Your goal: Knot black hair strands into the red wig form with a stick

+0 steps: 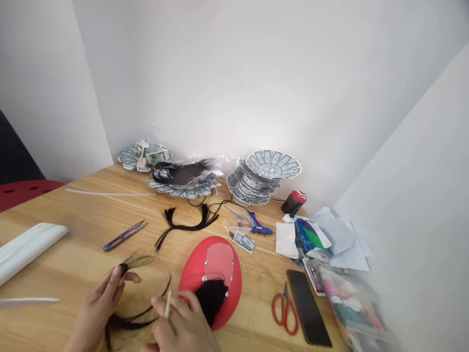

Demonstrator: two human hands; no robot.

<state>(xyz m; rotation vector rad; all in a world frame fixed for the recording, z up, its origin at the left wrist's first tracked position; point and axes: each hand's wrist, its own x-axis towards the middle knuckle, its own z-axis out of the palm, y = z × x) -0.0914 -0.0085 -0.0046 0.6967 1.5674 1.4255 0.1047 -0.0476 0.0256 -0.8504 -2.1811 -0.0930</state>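
My left hand [104,293] pinches a small tuft of black hair [136,261] between thumb and finger, its loose ends fanning out to the right. A longer lock of black hair [130,322] trails below, between my two hands. My right hand [183,320] grips a thin, pale wooden-looking stick [167,304], whose tip I cannot make out. That hand is beside a red dome-shaped form [232,254], partly covering its lower left. On the dome, silver pins edge a pinkish patch [219,259], and a dense black hair piece [212,298] covers its near part.
Purple thread snips [124,235] and a braided black hair bundle [186,226] lie beyond my hands. Right of the dome are red-handled scissors [285,310], a phone [308,307] and a blue glue gun [259,225]. Paper plates [273,165] stand along the wall.
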